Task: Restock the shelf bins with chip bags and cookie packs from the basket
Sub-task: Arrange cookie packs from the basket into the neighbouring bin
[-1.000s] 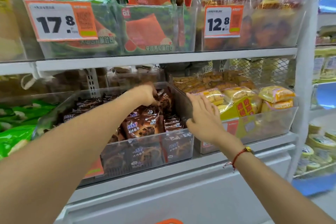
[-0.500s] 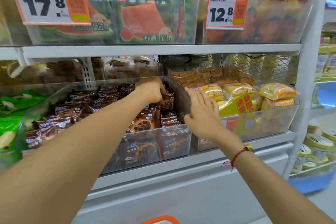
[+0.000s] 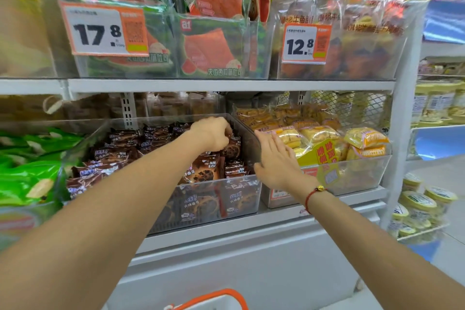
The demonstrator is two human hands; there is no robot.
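A clear plastic bin (image 3: 241,196) on the middle shelf holds several brown chocolate cookie packs (image 3: 201,171). My left hand (image 3: 214,133) reaches deep into this bin, its fingers curled round a brown cookie pack (image 3: 232,147) near the back right corner. With straight fingers, my right hand (image 3: 274,158) lies against the bin's right wall. The orange handle of the basket (image 3: 214,297) shows at the bottom edge; what it holds is hidden.
A second clear bin (image 3: 357,176) with yellow cake packs stands to the right. Green bags (image 3: 27,176) fill the bin at left. The upper shelf (image 3: 226,84) carries bins of watermelon-print packs with price tags 17.8 and 12.8. Jars stand on a rack at far right.
My left hand has stayed at the back of the cookie bin, shifting slightly on a pack. The right hand has kept its place at the bin's wall. The view shifted slightly.
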